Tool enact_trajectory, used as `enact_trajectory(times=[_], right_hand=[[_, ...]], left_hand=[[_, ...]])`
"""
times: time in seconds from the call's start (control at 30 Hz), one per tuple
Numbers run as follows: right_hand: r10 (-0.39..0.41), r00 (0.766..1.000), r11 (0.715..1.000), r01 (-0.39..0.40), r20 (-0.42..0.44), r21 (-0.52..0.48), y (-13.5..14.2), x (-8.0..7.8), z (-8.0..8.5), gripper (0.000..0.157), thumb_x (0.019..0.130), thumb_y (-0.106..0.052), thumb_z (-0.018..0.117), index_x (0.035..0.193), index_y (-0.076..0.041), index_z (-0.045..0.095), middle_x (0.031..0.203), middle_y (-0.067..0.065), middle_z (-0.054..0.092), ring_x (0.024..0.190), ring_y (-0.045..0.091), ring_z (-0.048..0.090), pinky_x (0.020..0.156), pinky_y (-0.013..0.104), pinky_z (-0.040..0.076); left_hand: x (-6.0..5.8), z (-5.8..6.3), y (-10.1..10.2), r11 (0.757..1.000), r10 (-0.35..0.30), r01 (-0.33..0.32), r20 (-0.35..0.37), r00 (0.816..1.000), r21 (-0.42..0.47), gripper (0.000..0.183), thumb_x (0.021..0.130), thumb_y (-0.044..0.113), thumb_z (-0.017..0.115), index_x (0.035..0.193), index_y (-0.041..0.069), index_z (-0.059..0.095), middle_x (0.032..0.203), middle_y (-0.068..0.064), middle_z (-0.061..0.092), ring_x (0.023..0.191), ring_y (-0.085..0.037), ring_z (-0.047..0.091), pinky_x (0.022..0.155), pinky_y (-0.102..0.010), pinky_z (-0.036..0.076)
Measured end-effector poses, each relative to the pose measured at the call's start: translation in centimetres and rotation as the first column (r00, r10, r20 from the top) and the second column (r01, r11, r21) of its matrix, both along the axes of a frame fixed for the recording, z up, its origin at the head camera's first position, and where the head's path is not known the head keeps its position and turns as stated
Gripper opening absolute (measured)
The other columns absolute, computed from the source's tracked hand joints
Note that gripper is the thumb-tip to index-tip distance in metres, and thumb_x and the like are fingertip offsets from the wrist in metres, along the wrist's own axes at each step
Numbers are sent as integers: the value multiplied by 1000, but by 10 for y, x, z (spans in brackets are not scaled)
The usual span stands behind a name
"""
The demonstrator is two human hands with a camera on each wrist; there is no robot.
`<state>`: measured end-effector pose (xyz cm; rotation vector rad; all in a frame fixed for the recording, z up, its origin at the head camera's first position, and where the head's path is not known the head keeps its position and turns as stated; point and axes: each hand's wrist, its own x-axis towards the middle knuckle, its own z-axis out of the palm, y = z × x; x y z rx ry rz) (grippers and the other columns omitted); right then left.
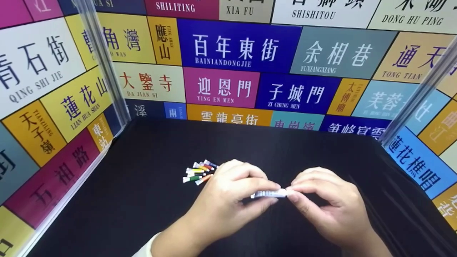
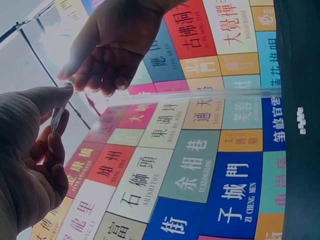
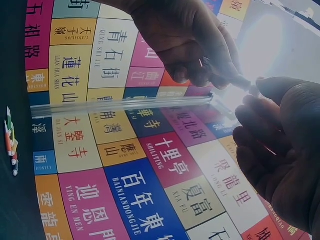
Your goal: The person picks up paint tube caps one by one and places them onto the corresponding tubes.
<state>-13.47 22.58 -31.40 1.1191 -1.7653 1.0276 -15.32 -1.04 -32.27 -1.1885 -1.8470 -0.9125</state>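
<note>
In the head view, a small white paint tube (image 1: 269, 193) with printing on its side lies level between the two hands. My left hand (image 1: 235, 192) pinches its body between thumb and fingers. The thumb and index finger of my right hand (image 1: 328, 203) pinch the white cap (image 1: 288, 192) at the tube's right end. Both wrist views show the hands meeting at the tube, the left hand (image 2: 35, 145) and the right hand (image 3: 285, 135) each with its other fingers bent. Several coloured paint tubes (image 1: 194, 178) lie in a pile beyond the left hand, partly hidden by it.
A black cloth (image 1: 150, 142) covers the table. Panels printed with large characters (image 1: 239, 46) stand along the back and sides, with clear corner posts (image 1: 107, 67) at left and right. Small white pieces (image 2: 301, 121) lie on the cloth in the left wrist view.
</note>
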Motion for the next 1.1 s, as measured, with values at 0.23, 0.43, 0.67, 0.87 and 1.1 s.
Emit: enact_trajectory(times=[0.23,0.43,0.67,0.87,1.1], right_hand=[[12,1000,999,-12,12,-31,2,3,-1,11,93,-8,81,96,3,80,91,12,78,93,17,71,96,20,54],[79,996,995,-82,-36,-61,1,4,3,25,89,-4,83,103,14,75,106,20,78,104,22,72,101,22,54],[119,988,989,-126,-94,-79,-4,3,5,25,85,-1,86,99,15,75,105,24,76,105,25,72,101,24,55],[153,981,985,-161,-119,-59,-7,2,7,12,88,3,83,92,13,77,99,21,76,101,28,71,99,26,56],[136,986,989,-140,-96,-39,-6,0,5,13,87,3,83,94,12,77,98,20,75,98,26,70,97,25,56]], left_hand=[[1,-1,1,1000,-7,6,26,1000,25,19,92,27,86,111,24,84,100,10,75,95,-9,66,88,-22,51],[1,-2,1,999,7,-9,38,999,43,19,92,27,87,110,24,84,99,10,76,94,-10,66,87,-21,51],[1,-2,1,998,15,-19,58,998,56,18,92,28,87,109,25,84,98,11,75,93,-9,65,86,-20,50],[1,-2,1,998,8,-12,61,998,65,17,93,29,86,109,24,84,99,11,76,94,-10,66,87,-19,50],[2,-2,1,998,6,-9,55,998,64,17,92,28,86,108,24,84,98,11,75,93,-9,65,86,-19,50]])
